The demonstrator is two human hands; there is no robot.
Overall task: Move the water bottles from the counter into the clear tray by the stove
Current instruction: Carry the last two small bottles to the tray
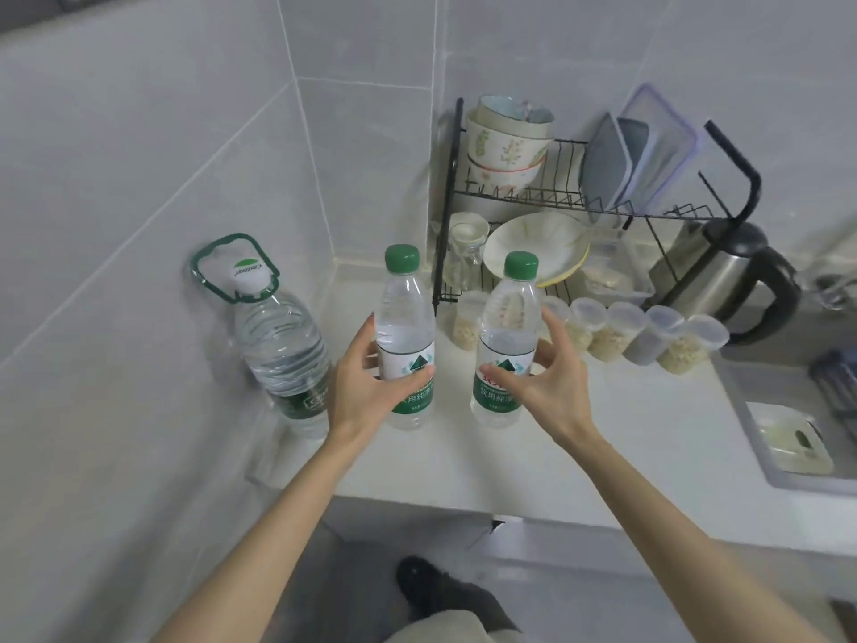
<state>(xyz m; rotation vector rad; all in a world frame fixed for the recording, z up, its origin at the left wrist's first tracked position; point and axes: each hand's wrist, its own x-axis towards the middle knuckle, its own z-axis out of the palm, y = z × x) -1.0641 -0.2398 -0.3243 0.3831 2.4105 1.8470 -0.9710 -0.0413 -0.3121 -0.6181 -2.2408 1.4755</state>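
Observation:
Two small clear water bottles with green caps and green-white labels stand upright on the white counter [603, 438]. My left hand [366, 387] grips the left bottle [403, 299] at its label, thumb across the front and fingers behind. My right hand [552, 387] wraps around the right bottle [512, 313], with the thumb on the label and the fingers behind it. Both bottle bases look to be on the counter. Neither a clear tray nor a stove is in view.
A large water jug [283, 345] with a green handle stands against the left wall. Behind the bottles are a black dish rack [533, 197] with bowls, plates and lids, and a row of small lidded jars [626, 336]. A steel kettle [728, 276] and a sink [788, 438] lie to the right.

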